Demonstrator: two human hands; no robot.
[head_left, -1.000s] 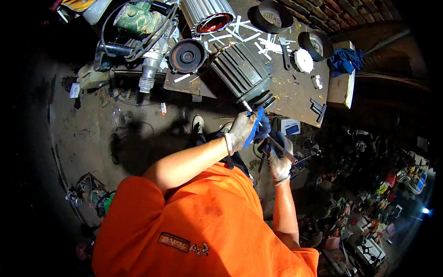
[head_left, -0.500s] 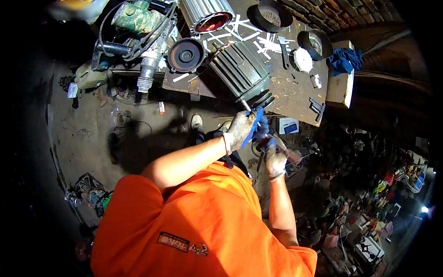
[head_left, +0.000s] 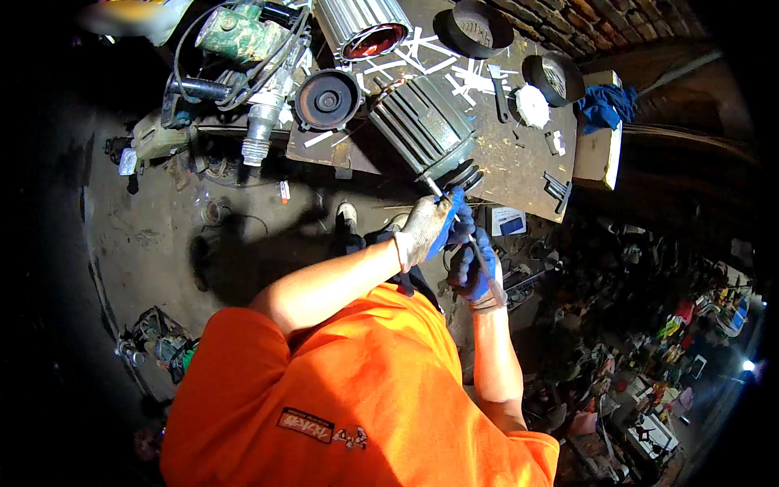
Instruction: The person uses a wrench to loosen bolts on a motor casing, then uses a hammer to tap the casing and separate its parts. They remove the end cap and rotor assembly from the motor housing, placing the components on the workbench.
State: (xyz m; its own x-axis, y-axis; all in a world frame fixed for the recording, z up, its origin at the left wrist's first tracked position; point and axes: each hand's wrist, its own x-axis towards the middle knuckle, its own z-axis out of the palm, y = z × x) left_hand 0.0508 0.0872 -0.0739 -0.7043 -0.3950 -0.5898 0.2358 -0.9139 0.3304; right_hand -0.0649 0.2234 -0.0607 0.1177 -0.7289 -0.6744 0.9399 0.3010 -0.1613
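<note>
A grey finned electric motor [head_left: 426,122] lies on its side on the worktable, its stepped pulley [head_left: 461,177] facing me. At the motor's near end my left hand [head_left: 426,227], in a white and blue work glove, is closed around a long metal rod tool [head_left: 480,256] whose tip meets the motor's edge. The tool slants down to my right hand [head_left: 480,280], gloved the same way, whose fingers curl around its lower part. The tool's lower end is blurred, so its exact kind is unclear.
On the worktable [head_left: 511,174] are a round dark end cover [head_left: 328,99], a silver motor housing [head_left: 365,28], white paper strips [head_left: 466,85], a scraper [head_left: 500,93] and a white fan wheel [head_left: 532,106]. A green power drill [head_left: 243,36] lies at the left. Clutter covers the floor at right.
My right hand has turned over, now showing its blue palm side, and the tool's lower end has swung with it. My left hand stays beside the motor.
</note>
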